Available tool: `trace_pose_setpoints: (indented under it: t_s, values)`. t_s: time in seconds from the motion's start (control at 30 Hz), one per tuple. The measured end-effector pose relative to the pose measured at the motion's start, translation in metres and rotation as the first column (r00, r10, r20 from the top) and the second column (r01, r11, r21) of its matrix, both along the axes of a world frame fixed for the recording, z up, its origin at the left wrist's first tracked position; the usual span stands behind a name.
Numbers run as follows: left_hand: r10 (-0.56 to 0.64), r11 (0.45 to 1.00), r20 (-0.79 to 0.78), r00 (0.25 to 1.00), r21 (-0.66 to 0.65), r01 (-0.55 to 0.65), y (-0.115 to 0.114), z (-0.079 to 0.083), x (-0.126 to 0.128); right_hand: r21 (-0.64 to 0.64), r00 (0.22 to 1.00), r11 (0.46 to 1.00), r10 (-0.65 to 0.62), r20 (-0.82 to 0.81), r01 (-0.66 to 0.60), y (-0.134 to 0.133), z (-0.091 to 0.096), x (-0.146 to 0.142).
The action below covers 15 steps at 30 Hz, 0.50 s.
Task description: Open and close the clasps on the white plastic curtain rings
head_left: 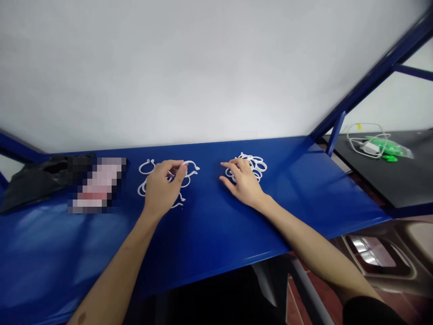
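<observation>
My left hand [164, 185] is closed, with thumb and forefinger pinching a white open plastic ring [192, 163] that looks like a shower curtain ring with a knobbed end. Several more open rings [146, 168] lie on the blue table around and under that hand, partly hidden by it. To the right, my right hand [245, 183] rests over a pile of white rings [257, 164] that look closed into loops. Its fingers are spread, and I see nothing gripped in them. Part of the pile is hidden beneath the palm.
A black plastic bag [37, 178] and a pixelated, pinkish item [101, 183] lie on the left of the blue table [209, 234]. On a dark table [399, 180] at right are a white cable with charger [370, 146] and a green bagged item [389, 145]. A brown chair [382, 257] stands below.
</observation>
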State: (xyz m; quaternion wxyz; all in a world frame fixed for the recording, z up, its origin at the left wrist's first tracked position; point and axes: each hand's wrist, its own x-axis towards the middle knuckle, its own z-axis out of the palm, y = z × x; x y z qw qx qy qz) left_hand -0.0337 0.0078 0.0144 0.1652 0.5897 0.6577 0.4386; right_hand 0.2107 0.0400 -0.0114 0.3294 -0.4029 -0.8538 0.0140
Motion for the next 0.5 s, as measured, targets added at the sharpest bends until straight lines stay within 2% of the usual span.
trace_pose_setpoints:
  t_s: [0.1, 0.2, 0.27, 0.33, 0.4, 0.47, 0.5]
  values:
    - [-0.101, 0.987, 0.265, 0.959, -0.092, 0.130, -0.002, -0.002, 0.004, -0.067, 0.992, 0.990, 0.119, -0.037, -0.121, -0.004, 0.003, -0.001]
    - [-0.181, 0.957, 0.491, 0.852, -0.111, 0.267, -0.002, -0.006, 0.009, -0.114, 0.970, 0.965, 0.225, -0.091, -0.235, -0.009, 0.007, -0.003]
    - [-0.215, 0.931, 0.585, 0.782, -0.119, 0.346, -0.003, -0.008, 0.013, -0.100, 0.955, 0.955, 0.266, -0.130, -0.280, -0.011, 0.008, -0.005]
    - [-0.252, 0.894, 0.628, 0.736, -0.139, 0.425, -0.003, -0.010, 0.016, -0.075, 0.945, 0.951, 0.285, -0.159, -0.299, -0.012, 0.007, -0.006]
    - [-0.291, 0.858, 0.628, 0.722, -0.163, 0.488, -0.003, -0.010, 0.018, -0.056, 0.940, 0.950, 0.292, -0.175, -0.306, -0.013, 0.007, -0.006]
    - [-0.323, 0.845, 0.564, 0.760, -0.191, 0.500, -0.004, -0.010, 0.020, -0.055, 0.943, 0.953, 0.283, -0.176, -0.297, -0.013, 0.006, -0.006]
    - [-0.330, 0.858, 0.494, 0.805, -0.198, 0.473, -0.005, -0.010, 0.020, -0.063, 0.947, 0.957, 0.270, -0.172, -0.284, -0.014, 0.006, -0.006]
